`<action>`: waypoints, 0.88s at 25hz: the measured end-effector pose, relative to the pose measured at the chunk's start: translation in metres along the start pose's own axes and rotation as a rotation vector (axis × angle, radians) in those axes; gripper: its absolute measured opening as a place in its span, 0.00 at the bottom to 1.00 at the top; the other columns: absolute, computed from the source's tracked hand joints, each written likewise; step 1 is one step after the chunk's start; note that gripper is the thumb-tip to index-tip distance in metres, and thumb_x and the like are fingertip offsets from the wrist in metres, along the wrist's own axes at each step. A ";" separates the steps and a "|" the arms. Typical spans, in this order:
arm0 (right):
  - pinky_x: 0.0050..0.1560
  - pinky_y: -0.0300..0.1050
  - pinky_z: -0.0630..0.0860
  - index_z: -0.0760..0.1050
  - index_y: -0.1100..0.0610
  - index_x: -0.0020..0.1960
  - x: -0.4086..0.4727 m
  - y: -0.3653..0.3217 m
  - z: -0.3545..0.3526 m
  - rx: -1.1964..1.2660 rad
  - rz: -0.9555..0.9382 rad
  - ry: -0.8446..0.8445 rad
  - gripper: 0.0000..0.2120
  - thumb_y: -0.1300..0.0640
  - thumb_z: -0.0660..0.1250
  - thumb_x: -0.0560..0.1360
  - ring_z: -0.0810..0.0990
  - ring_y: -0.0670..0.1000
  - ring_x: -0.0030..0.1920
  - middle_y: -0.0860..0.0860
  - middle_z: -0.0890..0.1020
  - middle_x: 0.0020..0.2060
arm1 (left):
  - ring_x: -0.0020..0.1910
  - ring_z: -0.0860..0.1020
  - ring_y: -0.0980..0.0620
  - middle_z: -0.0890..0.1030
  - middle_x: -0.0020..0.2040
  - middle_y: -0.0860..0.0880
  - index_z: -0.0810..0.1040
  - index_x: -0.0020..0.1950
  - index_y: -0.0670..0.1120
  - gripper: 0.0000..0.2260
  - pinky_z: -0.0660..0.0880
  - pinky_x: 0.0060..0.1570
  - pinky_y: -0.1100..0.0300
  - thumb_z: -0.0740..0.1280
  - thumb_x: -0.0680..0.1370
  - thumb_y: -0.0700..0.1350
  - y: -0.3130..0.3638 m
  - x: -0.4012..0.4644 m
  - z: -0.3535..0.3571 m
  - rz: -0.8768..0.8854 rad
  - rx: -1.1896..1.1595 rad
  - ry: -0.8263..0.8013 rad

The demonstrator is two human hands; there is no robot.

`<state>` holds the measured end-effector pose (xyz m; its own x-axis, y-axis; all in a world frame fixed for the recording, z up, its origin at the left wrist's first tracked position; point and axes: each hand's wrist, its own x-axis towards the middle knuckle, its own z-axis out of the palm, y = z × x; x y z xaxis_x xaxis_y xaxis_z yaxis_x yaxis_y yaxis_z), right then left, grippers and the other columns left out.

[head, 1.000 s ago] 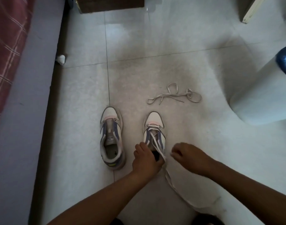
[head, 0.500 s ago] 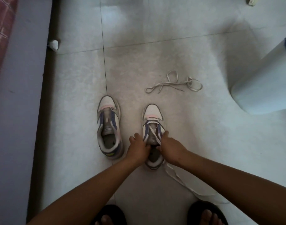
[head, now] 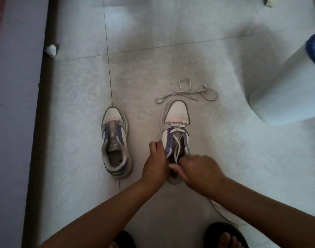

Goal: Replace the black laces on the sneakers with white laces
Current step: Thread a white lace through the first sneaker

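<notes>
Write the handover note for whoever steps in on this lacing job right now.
Left hand: grips the left eyelet edge of the right white-and-purple sneaker, steadying it.
Right hand: fingers curled at the shoe's opening, apparently pinching the flat white lace; blurred, so the grip is not certain.
Done: the white lace runs through the lowest eyelets of that sneaker and crosses once; its slack trails on the tiled floor under the right forearm.
Left to do: the upper eyelets of this sneaker, then the unlaced left sneaker. A loose pale lace lies beyond the toe.
</notes>
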<state>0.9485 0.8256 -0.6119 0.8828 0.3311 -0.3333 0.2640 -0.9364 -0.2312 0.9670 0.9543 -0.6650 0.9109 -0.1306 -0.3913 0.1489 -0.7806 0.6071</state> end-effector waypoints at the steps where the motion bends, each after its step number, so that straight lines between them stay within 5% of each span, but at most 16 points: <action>1: 0.38 0.42 0.66 0.75 0.55 0.50 0.004 0.006 -0.011 0.103 0.041 0.145 0.18 0.44 0.53 0.80 0.78 0.53 0.39 0.53 0.80 0.43 | 0.48 0.76 0.45 0.65 0.61 0.45 0.65 0.65 0.43 0.16 0.74 0.45 0.59 0.62 0.79 0.41 0.002 -0.002 -0.005 0.046 -0.002 0.056; 4: 0.36 0.39 0.69 0.74 0.57 0.54 0.015 0.015 -0.044 0.344 0.135 0.558 0.10 0.52 0.65 0.76 0.74 0.47 0.39 0.49 0.77 0.42 | 0.48 0.76 0.46 0.66 0.59 0.44 0.66 0.66 0.42 0.17 0.71 0.43 0.64 0.62 0.79 0.41 0.015 -0.010 -0.021 0.102 -0.083 0.170; 9: 0.35 0.35 0.74 0.63 0.50 0.51 0.020 0.013 -0.067 0.563 0.174 0.454 0.11 0.55 0.66 0.76 0.75 0.45 0.34 0.45 0.73 0.36 | 0.47 0.72 0.63 0.64 0.55 0.53 0.66 0.67 0.46 0.16 0.69 0.46 0.76 0.61 0.79 0.42 0.033 -0.038 -0.039 0.183 -0.227 0.205; 12: 0.33 0.30 0.69 0.64 0.49 0.46 0.009 0.015 -0.081 0.648 0.088 0.536 0.11 0.60 0.66 0.75 0.72 0.43 0.32 0.44 0.71 0.31 | 0.49 0.70 0.72 0.67 0.54 0.54 0.67 0.61 0.58 0.15 0.65 0.46 0.82 0.58 0.79 0.40 0.040 -0.051 -0.056 0.235 -0.403 0.205; 17: 0.36 0.36 0.70 0.74 0.56 0.45 -0.002 0.012 -0.097 0.536 -0.095 0.650 0.04 0.63 0.66 0.73 0.72 0.47 0.35 0.48 0.76 0.36 | 0.40 0.73 0.63 0.69 0.48 0.59 0.73 0.55 0.57 0.11 0.71 0.40 0.63 0.55 0.78 0.46 0.046 -0.068 -0.068 0.202 -0.566 0.205; 22: 0.36 0.39 0.74 0.71 0.47 0.50 0.001 0.020 -0.082 0.614 -0.001 0.602 0.07 0.54 0.68 0.74 0.74 0.46 0.37 0.43 0.75 0.37 | 0.36 0.74 0.60 0.68 0.48 0.60 0.71 0.51 0.59 0.08 0.71 0.33 0.65 0.55 0.80 0.47 0.041 -0.058 -0.061 0.135 -0.505 0.119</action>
<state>0.9869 0.7974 -0.5422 0.9844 0.0508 0.1687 0.1608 -0.6501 -0.7426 0.9434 0.9672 -0.5749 0.9678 -0.1163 -0.2233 0.1672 -0.3660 0.9154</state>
